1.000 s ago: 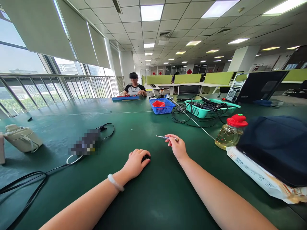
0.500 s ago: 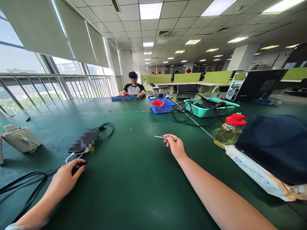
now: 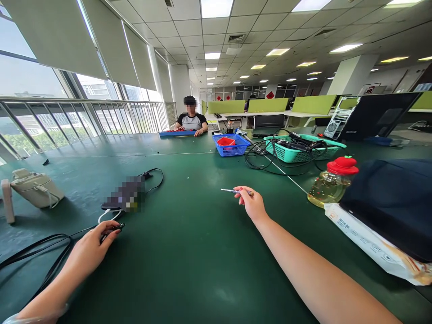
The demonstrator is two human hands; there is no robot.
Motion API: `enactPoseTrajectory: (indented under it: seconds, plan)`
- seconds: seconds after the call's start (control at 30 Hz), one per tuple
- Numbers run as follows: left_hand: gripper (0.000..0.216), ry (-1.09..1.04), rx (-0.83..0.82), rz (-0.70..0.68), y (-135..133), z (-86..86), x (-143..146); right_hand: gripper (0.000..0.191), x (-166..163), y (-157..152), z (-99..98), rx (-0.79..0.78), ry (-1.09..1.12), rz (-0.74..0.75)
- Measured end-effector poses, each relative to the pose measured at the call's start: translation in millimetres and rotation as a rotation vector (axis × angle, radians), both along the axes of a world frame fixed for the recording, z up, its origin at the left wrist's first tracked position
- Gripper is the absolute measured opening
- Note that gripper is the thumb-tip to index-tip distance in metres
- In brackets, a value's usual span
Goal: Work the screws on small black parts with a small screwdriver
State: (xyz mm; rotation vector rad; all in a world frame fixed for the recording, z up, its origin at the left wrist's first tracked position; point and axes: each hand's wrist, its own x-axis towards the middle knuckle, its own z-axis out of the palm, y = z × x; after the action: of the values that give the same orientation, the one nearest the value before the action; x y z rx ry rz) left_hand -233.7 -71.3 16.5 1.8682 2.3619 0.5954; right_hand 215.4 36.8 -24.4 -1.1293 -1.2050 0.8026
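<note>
My left hand [image 3: 88,245] is closed around a black cable plug [image 3: 114,230], with fingers and thumb on its sides; its exact type is partly hidden. A black cable [image 3: 50,237] runs from the left toward that hand. In my right hand [image 3: 254,204] a thin screwdriver [image 3: 231,191] is pinched, its slim metal shaft pointing left above the green table [image 3: 182,270]. Just beyond my left hand lies a blurred dark device [image 3: 126,193] with white cords at its near end.
At left stands a beige bag-like case [image 3: 37,189]. A blue basket [image 3: 232,148], a teal basket [image 3: 290,155] of cables, a red-lidded jar [image 3: 329,189], a wipes pack [image 3: 367,243] and a dark bag [image 3: 388,202] line the right. Across the table sits a person [image 3: 191,119].
My left hand has raised and tilted the black plug slightly, so more of its end shows. My right hand keeps the screwdriver in much the same pose. The view has shifted a little.
</note>
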Motion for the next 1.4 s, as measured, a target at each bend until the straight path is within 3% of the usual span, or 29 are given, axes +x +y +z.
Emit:
enactPoseTrajectory:
  seconds: [0.1, 0.3, 0.37, 0.43, 0.53, 0.67, 0.83, 1.07, 1.3, 1.4]
  plan:
    - [0.045, 0.03, 0.009, -0.027, 6.2, -4.9, 3.0, 0.043, 0.1, -0.1, 0.0, -0.002, 0.003, 0.007]
    - [0.046, 0.229, -0.007, -0.317, 19.7, -11.2, 8.8, 0.043, 0.0, -0.6, 0.2, -0.009, -0.006, 0.014]
    - [0.044, 0.286, 0.033, -0.353, 21.3, -11.2, 9.7, 0.042, -0.1, -0.5, 0.0, -0.007, -0.012, 0.018]
    - [0.046, 0.24, 0.047, -0.28, 21.6, -9.5, 7.9, 0.042, -0.1, -0.2, -0.7, -0.005, -0.016, 0.023]
    - [0.054, -0.008, 0.046, -0.113, 22.1, -7.2, -0.3, 0.041, 0.3, 0.7, -1.9, 0.005, -0.018, 0.025]
    - [0.064, -0.291, 0.063, -0.114, 23.2, -9.3, -12.6, 0.042, 0.3, 0.9, -2.8, 0.001, -0.02, 0.028]
    - [0.059, -0.282, 0.076, -0.08, 22.8, -6.3, -14.0, 0.043, -0.2, 0.3, -2.3, -0.009, -0.021, 0.032]
    - [0.052, -0.139, 0.087, 0.076, 12.8, 9.0, -1.2, 0.043, 0.9, 0.9, -2.9, -0.021, -0.03, 0.043]
    - [0.052, -0.2, 0.006, 0.219, -12.2, -3.4, 7.6, 0.043, 0.5, -0.1, -1.0, -0.032, -0.045, 0.041]
    - [0.051, -0.107, -0.053, 0.194, -18.0, -7.5, 7.4, 0.043, -0.1, -0.1, -0.3, -0.037, -0.043, 0.047]
